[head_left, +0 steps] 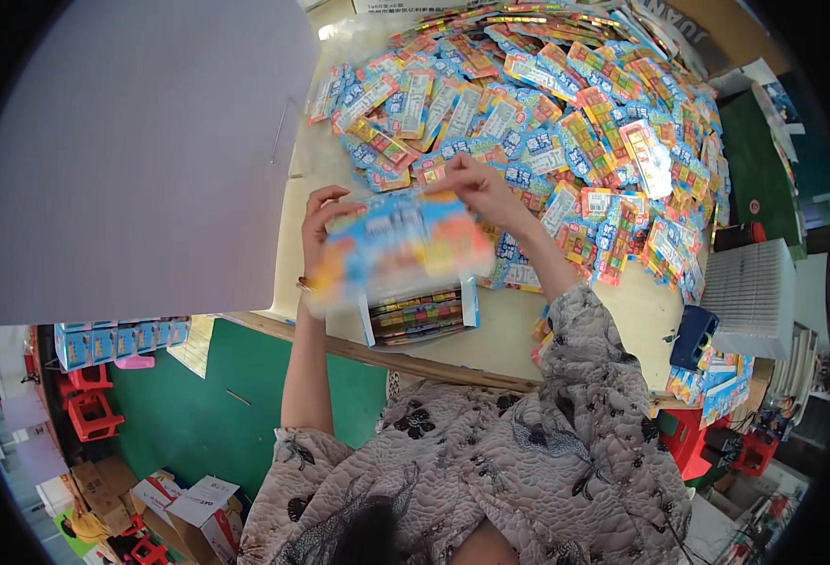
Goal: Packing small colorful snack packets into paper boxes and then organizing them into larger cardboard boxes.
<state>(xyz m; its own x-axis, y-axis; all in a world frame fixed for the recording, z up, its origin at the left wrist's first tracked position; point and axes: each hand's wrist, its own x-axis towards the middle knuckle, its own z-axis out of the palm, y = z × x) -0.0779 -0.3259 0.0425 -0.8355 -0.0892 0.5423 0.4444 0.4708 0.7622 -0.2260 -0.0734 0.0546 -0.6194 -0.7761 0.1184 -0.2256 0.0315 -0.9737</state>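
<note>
Just past the table's near edge stands a small open carton (421, 317) with several colourful packs packed in rows and white side flaps raised. Over its far side is a printed blue, orange and yellow lid panel (401, 243), smeared by motion. My left hand (325, 221) grips the panel at its upper left, fingers curled over the edge. With bent, closed fingers my right hand (479, 191) pinches its upper right edge. Whether panel and carton are one piece, I cannot tell. Beyond my hands spreads a big heap of blister-carded candy packs (528, 122).
A large pale grey board (132, 169) covers the left. On the right are a stack of white sheets (749, 292) and a dark blue tape dispenser (693, 337). Below left, red stools (93, 414), boxed goods (118, 344) and opened cartons (198, 508) stand by the green floor (236, 405).
</note>
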